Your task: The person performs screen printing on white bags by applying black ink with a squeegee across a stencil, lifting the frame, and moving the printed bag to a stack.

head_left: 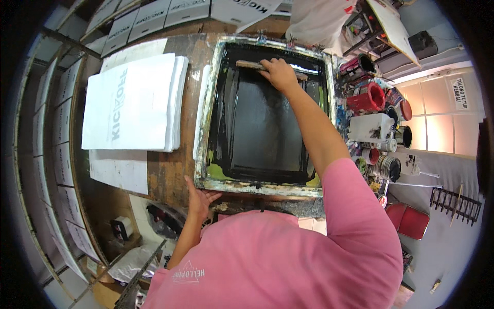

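Observation:
A screen-printing frame (260, 189) lies on the worktable, its mesh coated in black ink around a grey rectangular middle. At the far end of the mesh, my right hand (280, 74) is closed on the wooden handle of a squeegee (248, 65), which lies crosswise. The squeegee's blade is mostly hidden by the handle and my hand. By the frame's near left corner is my left hand (199, 200), fingers spread and holding nothing. It is at the table's edge; whether it touches the frame I cannot tell. A stack of printed white sheets (131, 103) sits left of the frame.
Ink-stained cans and a red tub (366, 98) crowd the right side, with a white container (369, 127) among them. Racks (69, 154) holding printed white pieces line the left. A white plastic bag (319, 23) is beyond the frame. A red chair (409, 220) stands at the right.

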Demonstrator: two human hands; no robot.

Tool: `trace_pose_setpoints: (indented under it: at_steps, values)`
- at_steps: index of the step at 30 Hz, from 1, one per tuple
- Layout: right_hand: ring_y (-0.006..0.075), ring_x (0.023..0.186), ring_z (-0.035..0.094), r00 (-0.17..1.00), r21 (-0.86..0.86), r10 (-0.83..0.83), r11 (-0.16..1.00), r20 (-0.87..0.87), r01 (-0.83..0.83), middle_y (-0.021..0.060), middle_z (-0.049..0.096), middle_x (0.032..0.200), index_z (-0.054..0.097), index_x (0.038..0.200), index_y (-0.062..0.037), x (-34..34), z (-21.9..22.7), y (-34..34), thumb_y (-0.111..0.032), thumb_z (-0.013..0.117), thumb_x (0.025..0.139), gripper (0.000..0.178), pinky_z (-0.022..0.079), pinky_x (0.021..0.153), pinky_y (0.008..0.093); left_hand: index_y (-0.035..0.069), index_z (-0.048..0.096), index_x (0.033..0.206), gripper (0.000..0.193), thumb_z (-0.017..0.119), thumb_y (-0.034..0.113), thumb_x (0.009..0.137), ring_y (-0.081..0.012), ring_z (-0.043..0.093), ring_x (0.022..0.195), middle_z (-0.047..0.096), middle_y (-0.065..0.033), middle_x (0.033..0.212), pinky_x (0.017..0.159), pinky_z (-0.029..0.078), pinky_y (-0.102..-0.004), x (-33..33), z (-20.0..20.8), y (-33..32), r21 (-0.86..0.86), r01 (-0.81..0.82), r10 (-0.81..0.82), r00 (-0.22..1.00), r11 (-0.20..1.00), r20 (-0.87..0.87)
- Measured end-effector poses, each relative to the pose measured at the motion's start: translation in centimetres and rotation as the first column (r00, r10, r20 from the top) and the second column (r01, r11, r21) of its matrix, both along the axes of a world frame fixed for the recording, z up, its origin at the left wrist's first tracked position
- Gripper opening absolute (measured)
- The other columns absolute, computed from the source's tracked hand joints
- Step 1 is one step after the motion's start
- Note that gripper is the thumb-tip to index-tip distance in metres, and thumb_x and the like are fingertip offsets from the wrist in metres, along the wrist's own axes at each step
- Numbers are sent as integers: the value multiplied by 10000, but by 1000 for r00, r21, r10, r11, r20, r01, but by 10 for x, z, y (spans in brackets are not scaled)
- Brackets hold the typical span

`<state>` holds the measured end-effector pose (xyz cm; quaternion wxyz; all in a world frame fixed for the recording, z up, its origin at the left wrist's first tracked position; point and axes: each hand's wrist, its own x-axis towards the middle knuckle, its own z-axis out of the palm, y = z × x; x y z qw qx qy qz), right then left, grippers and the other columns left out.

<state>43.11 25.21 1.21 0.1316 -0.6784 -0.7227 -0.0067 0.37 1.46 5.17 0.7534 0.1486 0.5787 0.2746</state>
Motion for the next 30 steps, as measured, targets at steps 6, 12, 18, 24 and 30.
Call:
trace_pose_setpoints:
  at_steps: [6,12,18,24,30]
  values:
    - [338,961,672,1000,-158,12,987,-2,-12,120,674,1011,644,1117,-163,-66,16,-135,-406,716,904,331,580,736,487,5,231,1591,1166,334,925,882,-353,612,1226,543,-251,1400,1012,534,-487,6,-2,-6,24,-82,84,994,996,-72]
    - [316,981,615,992,-133,80,987,-102,-93,95,625,1023,644,1198,-142,-153,52,-304,-345,799,823,454,563,787,437,5,304,1558,1171,368,940,857,-336,585,1245,520,-243,1409,1019,529,-471,-7,-23,-2,80,52,-59,994,995,92]
    - [300,960,614,986,-175,-18,985,-169,-12,82,644,1028,645,1232,-122,-156,34,-298,-350,773,853,461,566,768,420,-9,186,1605,1259,399,957,827,-396,499,1353,402,-292,1505,1121,454,-481,4,-40,3,-93,-24,31,996,995,78]
    - [341,1006,599,993,-143,92,984,-77,-103,111,630,1058,613,1269,-137,-153,-5,-305,-331,755,870,466,511,861,505,-36,28,1627,1357,412,970,802,-451,369,1456,225,-340,1598,1165,410,-516,1,-55,5,-157,-31,41,997,987,59]
    - [326,1030,590,999,-60,43,997,-14,-44,100,617,1069,635,1230,-129,-87,-18,-168,-326,765,857,442,506,868,491,-57,112,1614,1345,381,981,802,-409,437,1403,337,-319,1549,1145,427,-512,-4,-58,-1,-129,6,0,999,992,44]
